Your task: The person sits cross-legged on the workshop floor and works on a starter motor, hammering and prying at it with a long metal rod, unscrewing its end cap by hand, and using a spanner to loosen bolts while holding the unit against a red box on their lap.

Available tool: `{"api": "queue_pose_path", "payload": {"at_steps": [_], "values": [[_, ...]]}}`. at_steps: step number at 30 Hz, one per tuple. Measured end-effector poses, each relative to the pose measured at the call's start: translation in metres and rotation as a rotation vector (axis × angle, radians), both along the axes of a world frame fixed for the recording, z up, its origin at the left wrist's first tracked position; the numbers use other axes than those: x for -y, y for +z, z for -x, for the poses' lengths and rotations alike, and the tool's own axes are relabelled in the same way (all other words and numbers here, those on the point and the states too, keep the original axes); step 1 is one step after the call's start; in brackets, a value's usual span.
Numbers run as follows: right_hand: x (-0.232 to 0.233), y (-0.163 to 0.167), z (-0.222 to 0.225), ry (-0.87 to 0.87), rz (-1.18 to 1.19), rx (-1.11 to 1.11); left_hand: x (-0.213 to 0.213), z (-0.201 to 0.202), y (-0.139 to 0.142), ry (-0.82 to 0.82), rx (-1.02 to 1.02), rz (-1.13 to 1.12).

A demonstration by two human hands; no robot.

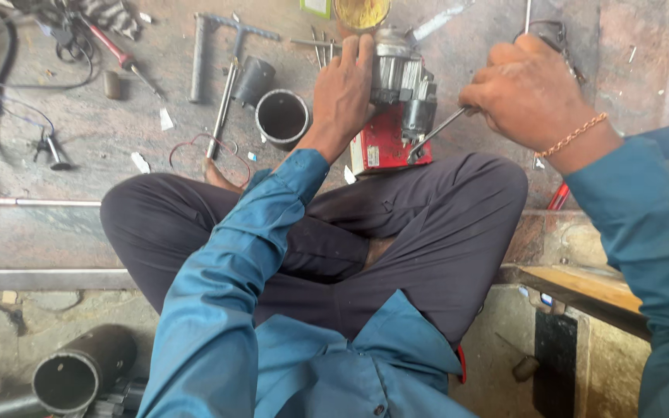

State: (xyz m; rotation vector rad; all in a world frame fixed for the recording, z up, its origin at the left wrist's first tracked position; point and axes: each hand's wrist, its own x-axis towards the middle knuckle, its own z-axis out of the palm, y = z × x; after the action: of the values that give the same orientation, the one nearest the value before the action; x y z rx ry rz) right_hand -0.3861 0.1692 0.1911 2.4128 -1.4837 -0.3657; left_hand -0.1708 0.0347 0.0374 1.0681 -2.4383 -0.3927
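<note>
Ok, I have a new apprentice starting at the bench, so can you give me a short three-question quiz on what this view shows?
1. True or false: the left hand rests on the grey motor unit.
2. What does the right hand hold?
A. a hammer
B. a thin metal tool
C. a paintbrush
3. What colour is the box under the motor unit?

Key
1. True: its fingers lie over the unit's top and side.
2. B: the tool's tip points at the lower part of the unit.
3. Red, lying on the stone floor in front of the crossed legs.
</note>
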Motion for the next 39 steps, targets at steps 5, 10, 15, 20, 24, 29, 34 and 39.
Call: {"api": "queue_pose_path", "payload": {"at_steps": [5, 10, 15, 20, 24, 29, 34, 39], "values": [[-0.003, -0.004, 0.005, -0.002, 0.040, 0.090, -0.002, 0.002, -0.002, 0.037, 0.006, 0.024], [-0.001, -0.007, 0.007, 0.030, 0.038, 0.070, -0.001, 0.004, -0.002, 0.046, 0.018, 0.012], [-0.001, -0.002, 0.008, -0.018, 0.037, 0.058, -0.002, 0.004, -0.003, 0.050, 0.011, 0.009], [-0.003, 0.002, -0.006, -0.038, 0.034, 0.148, -0.003, 0.002, -0.003, 0.038, -0.014, 0.029], [-0.030, -0.010, 0.009, -0.103, 0.019, 0.440, -0.001, 0.002, -0.004, 0.036, -0.012, 0.003], [-0.071, -0.084, 0.091, -0.739, 0.215, 0.893, 0.000, -0.001, -0.004, 0.018, -0.049, 0.036], [-0.102, -0.203, 0.126, -1.283, 0.121, 0.869, -0.002, -0.009, 0.003, -0.042, -0.078, 0.011], [-0.090, -0.204, 0.114, -1.070, 0.306, 0.699, 0.011, -0.022, 0.005, -0.214, -0.165, -0.124]]}}
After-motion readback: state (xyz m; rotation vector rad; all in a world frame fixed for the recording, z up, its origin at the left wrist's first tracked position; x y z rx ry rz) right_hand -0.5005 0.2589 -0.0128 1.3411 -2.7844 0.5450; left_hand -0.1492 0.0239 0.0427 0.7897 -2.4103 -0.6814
